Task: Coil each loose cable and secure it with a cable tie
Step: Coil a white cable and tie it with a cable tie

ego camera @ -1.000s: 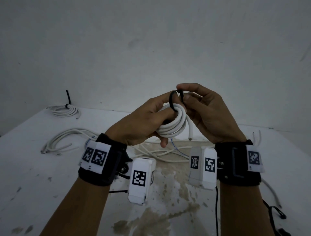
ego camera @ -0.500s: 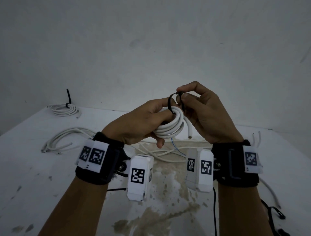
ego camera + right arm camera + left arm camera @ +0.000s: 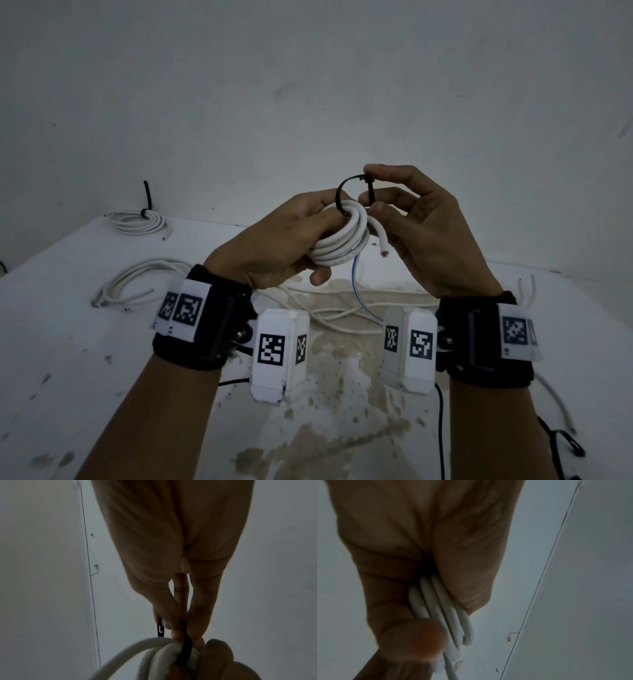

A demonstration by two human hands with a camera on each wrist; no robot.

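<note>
My left hand (image 3: 291, 240) grips a small coil of white cable (image 3: 342, 243) in the air above the table; the coil's strands (image 3: 440, 607) show between thumb and fingers in the left wrist view. A black cable tie (image 3: 349, 195) loops loosely round the top of the coil. My right hand (image 3: 387, 195) pinches the tie at its head and tail between thumb and fingers, and the tie (image 3: 185, 642) crosses the cable in the right wrist view. One cut cable end (image 3: 383, 251) sticks out toward the right palm.
On the white table (image 3: 68, 377), a tied white coil (image 3: 140, 222) lies at the far left corner. A loose bundle of white cable (image 3: 133, 284) lies left of my wrist, and more loose cable (image 3: 342, 311) under my hands. Thin wires (image 3: 551, 394) lie at right.
Both hands have lifted slightly. The tie's loop has opened wider above the coil, and my right fingers have shifted up to its head and tail.
</note>
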